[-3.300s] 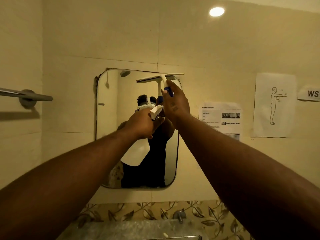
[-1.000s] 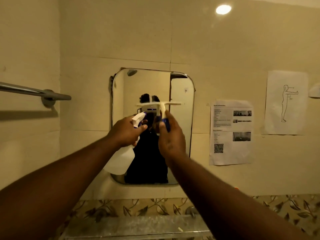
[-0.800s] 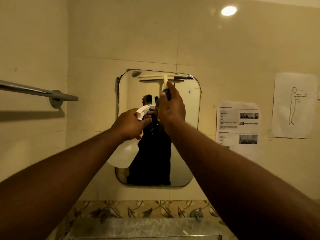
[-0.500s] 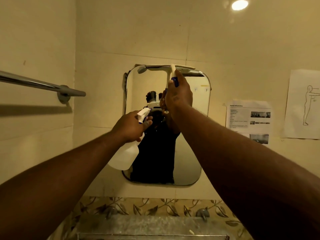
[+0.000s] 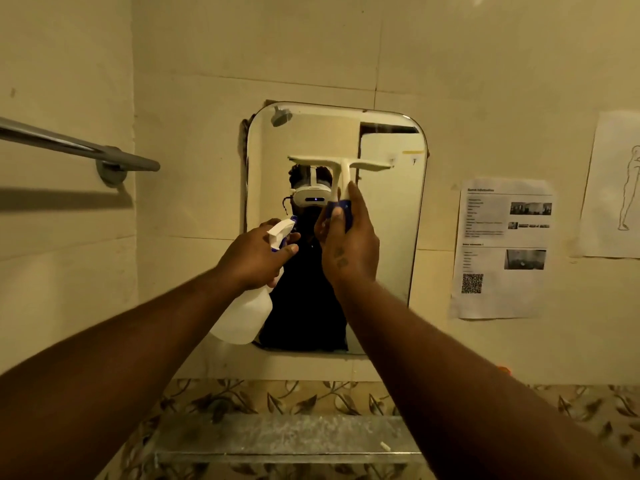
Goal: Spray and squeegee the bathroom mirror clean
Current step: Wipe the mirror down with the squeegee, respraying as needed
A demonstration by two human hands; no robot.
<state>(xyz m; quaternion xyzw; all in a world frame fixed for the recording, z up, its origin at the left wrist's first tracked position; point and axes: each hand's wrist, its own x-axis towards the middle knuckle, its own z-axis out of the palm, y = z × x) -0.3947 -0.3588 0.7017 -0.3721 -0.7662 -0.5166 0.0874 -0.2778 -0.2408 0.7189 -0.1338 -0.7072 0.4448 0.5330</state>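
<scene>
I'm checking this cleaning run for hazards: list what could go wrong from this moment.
1. The squeegee blade is narrower than the mirror, so strips along both sides may stay streaked.
2. The left hand holds the bottle right beside the right hand, in front of the lower glass. A downward stroke could knock it.
3. Runoff could drip onto the shelf below.

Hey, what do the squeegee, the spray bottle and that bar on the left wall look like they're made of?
The squeegee looks like matte cream plastic, moulded in one T shape, with a blue grip. The spray bottle seems translucent white plastic; its body looks milky. The wall bar is probably metal: grey, with a bright streak along it.
</scene>
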